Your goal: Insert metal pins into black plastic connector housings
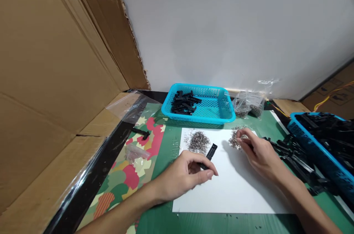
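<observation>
A sheet of white paper [232,197] lies before us on a green tabletop [221,224], its near half offering the most open room. Beyond its far edge rises a white wall [221,34]; well off its left side stands a cardboard panel [55,49], with a patterned sheet [129,176] between. Loose black pieces [295,160] crowd the ground just off the paper's right edge.

Just past the paper's far edge, a blue basket [199,119] holds black parts [184,103] heaped toward its left end. Clear bags [256,108] of small metallic bits sit beyond the paper's far right corner, and a second basket [318,154], well right of the paper, is piled high with black parts.

Over the paper's left middle, the left hand [190,175] curls its fingers around a black holder [211,152], its end poking up near the left pile [199,141] of pins at the paper's far left. The right hand [260,151] arches in from the paper's right side, thumb and forefinger nearly meeting at the right pile [234,140], on its far right; whether they pinch a pin cannot be told.
</observation>
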`<act>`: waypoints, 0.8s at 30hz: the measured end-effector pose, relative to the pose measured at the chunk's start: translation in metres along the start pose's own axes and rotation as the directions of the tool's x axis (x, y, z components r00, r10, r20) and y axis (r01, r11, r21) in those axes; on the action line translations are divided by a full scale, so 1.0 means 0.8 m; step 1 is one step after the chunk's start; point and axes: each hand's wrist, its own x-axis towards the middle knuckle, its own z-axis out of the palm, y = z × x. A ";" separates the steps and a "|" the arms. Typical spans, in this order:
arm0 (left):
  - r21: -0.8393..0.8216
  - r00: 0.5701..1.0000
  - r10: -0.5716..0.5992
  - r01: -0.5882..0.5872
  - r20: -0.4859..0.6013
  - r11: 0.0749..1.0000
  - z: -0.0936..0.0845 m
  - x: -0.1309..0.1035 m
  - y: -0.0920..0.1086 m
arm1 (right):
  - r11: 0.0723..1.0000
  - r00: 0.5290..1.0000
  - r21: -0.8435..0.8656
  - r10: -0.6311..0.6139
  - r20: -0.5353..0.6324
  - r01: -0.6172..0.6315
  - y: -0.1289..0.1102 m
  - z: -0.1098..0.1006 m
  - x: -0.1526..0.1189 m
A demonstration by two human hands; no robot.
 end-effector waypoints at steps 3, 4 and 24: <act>-0.044 1.000 -0.018 0.017 -0.024 0.999 0.002 0.000 0.001 | 0.947 0.998 0.316 0.063 0.010 -0.063 -0.010 -0.001 -0.002; -0.055 0.999 -0.018 0.016 -0.035 0.998 0.002 0.000 0.002 | 0.891 0.996 0.444 0.091 0.026 -0.093 -0.014 0.000 -0.003; -0.044 0.999 0.027 -0.029 -0.045 0.999 0.005 0.000 0.005 | 0.958 0.976 -0.233 0.195 0.096 -0.169 -0.019 -0.004 -0.003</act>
